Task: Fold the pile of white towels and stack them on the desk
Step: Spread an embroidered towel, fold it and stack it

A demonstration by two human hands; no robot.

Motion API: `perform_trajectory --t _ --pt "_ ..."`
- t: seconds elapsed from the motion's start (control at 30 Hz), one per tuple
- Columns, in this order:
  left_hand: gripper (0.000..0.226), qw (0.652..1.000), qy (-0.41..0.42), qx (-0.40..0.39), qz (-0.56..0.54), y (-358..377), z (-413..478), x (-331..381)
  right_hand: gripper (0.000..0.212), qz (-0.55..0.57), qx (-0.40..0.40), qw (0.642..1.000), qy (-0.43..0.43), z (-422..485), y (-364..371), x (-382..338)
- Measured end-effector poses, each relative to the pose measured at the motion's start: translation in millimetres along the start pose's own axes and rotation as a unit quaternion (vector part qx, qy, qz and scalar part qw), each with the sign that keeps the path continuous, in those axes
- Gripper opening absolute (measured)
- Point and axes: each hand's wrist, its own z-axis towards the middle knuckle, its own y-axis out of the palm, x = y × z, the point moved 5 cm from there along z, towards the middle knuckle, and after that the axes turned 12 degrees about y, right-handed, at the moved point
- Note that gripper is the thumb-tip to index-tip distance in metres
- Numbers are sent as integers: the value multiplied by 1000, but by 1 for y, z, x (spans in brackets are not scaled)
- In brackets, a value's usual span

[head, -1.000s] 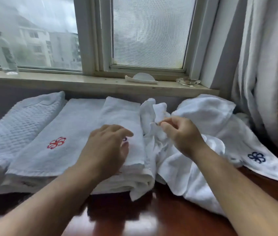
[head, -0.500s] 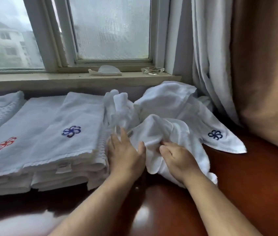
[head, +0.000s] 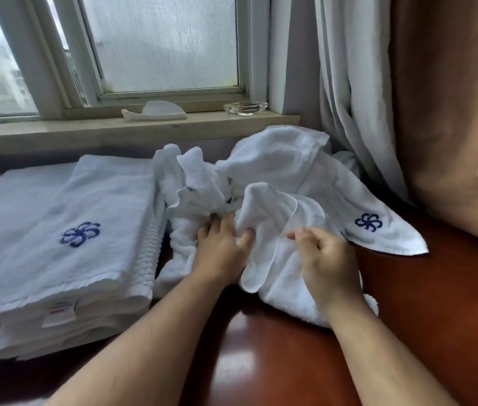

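On the left of the worktop [head: 436,332] lies the folded stack [head: 65,230]. Just beside it, the left hand [head: 220,253] clamps a fold of the crumpled towels [head: 278,168] between fingers and thumb; the right hand [head: 330,259] pinches a hem. Lifting now may drag tangled neighbours along, perhaps knocking the stack.

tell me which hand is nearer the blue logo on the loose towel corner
Right. The right hand pinches the towel just below-left of the blue logo; the left hand grips the towel farther left, nearer the folded stack.
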Motion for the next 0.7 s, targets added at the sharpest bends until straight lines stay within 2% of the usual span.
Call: perform_trajectory --t 0.1,0.13,0.2,0.27,0.37,0.47,0.57,0.63,0.7 --pt "56 1000 -13 8 -7 -3 -18 3 34 -144 109 983 -41 -1 -15 -8" --pt "55 1000 -8 5 -8 -4 -29 6 40 -193 107 975 -18 1 -16 -7" --pt "49 999 38 1 -8 -7 -52 19 65 -220 44 972 66 2 -13 -1" --pt "42 995 89 16 -36 -15 -74 32 67 -212 -8 972 99 2 -7 5" --pt "37 988 103 50 -106 -29 -90 28 38 -146 -22 988 53 1 -4 -1" --pt "18 974 110 101 -169 -45 -99 26 35 -88 -24 996 6 -5 -7 -8" --pt "9 954 73 166 -237 -53 -102 27 21 -67 47 995 -50 -9 -19 -20" --pt "8 931 34 204 -301 -57 -101 23 19 2 65 997 -40 -9 -29 -24" --pt "11 910 15 234 -343 -61 -100 22 27 139 38 989 14 -5 -34 -21"
